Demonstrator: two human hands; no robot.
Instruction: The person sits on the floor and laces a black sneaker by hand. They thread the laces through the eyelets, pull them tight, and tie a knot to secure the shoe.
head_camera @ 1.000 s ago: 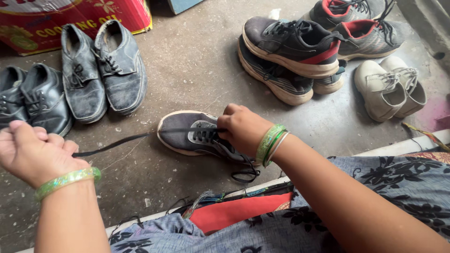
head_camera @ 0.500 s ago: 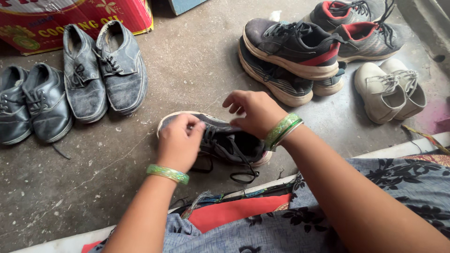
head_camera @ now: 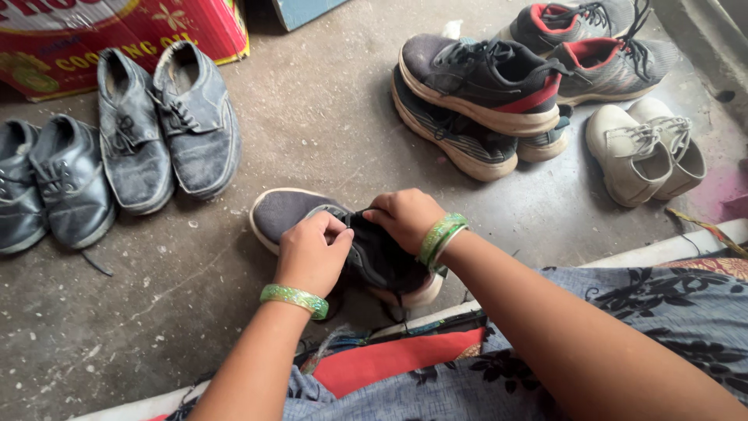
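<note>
A dark grey sneaker with a pale sole (head_camera: 292, 214) lies on the concrete floor right in front of me, toe pointing left. Both hands are on its lace area. My left hand (head_camera: 312, 253), with a green bangle at the wrist, pinches at the tongue and laces. My right hand (head_camera: 403, 218), wearing green bangles, grips the shoe's upper from the right side. The laces themselves are hidden under my fingers.
Two pairs of worn dark leather shoes (head_camera: 167, 125) stand at the left. Black-and-red sneakers (head_camera: 483, 78), grey-red sneakers (head_camera: 600, 54) and small cream shoes (head_camera: 643, 148) lie at the right. A red carton (head_camera: 117, 31) stands behind. My patterned clothing (head_camera: 623, 327) fills the lower right.
My left hand, which was out at the left pulling a black lace, has come in to the shoe. Both hands now work close together on the lace area.
</note>
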